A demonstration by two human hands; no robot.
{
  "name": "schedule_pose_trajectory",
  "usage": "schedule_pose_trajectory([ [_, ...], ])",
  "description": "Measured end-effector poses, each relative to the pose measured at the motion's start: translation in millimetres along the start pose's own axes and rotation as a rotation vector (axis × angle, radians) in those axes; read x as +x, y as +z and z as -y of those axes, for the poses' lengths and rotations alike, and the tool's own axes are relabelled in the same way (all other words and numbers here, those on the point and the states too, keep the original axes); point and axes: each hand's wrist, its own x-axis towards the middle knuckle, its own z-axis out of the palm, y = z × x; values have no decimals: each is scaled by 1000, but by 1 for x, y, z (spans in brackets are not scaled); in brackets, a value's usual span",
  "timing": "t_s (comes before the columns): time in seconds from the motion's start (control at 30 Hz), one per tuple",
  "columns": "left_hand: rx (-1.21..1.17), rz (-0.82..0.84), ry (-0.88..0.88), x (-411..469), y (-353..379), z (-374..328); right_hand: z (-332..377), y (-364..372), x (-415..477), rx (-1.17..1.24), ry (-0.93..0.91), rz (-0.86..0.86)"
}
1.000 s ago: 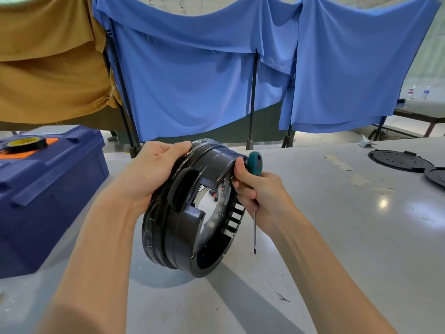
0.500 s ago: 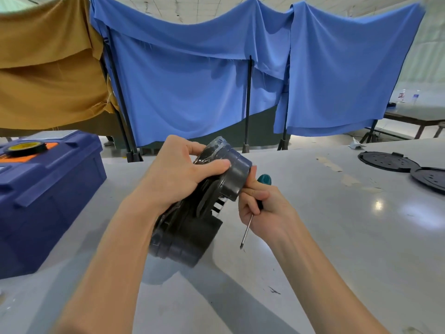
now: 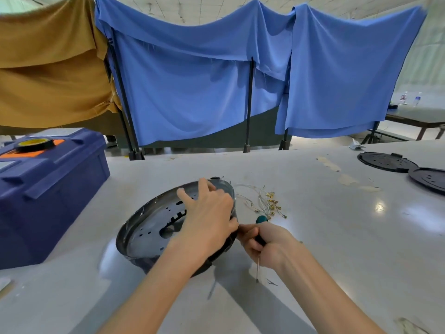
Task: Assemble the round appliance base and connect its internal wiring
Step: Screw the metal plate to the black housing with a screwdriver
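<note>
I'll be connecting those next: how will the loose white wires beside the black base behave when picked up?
Probably floppy: the wires lie in loose curls on the table beside the base. Likely light, being thin. They may tangle or snag, since their brass terminals cluster together.

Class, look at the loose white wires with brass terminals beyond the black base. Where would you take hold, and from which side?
Probably pinch the bunched white leads at their middle, coming from above and the right. They lie flat and tangled on the table; the round base, held by the left hand, blocks the left, and the right hand grips a screwdriver.
</note>
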Motion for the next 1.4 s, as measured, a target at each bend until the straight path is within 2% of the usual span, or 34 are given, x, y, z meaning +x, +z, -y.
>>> schedule_pose_trajectory([
  [0.23,106,29,56,-7,28,-11,11,-18,8,-347,112,0],
  [0.33,96,-4,69,-7,32,-11,17,-19,13,-518,108,-17],
  [0.73,30,-77,132,-15,37,-18,30,-28,20,-938,42,-43],
  [0.83,54,-98,144,-17,43,-17,32,-29,21,-944,49,-29],
  [1.17,81,-76,162,-19,59,-18,35,-34,18,-747,271,17],
  [1.4,84,-60,165,-19,57,-21,35,-29,10,-762,244,-28],
])
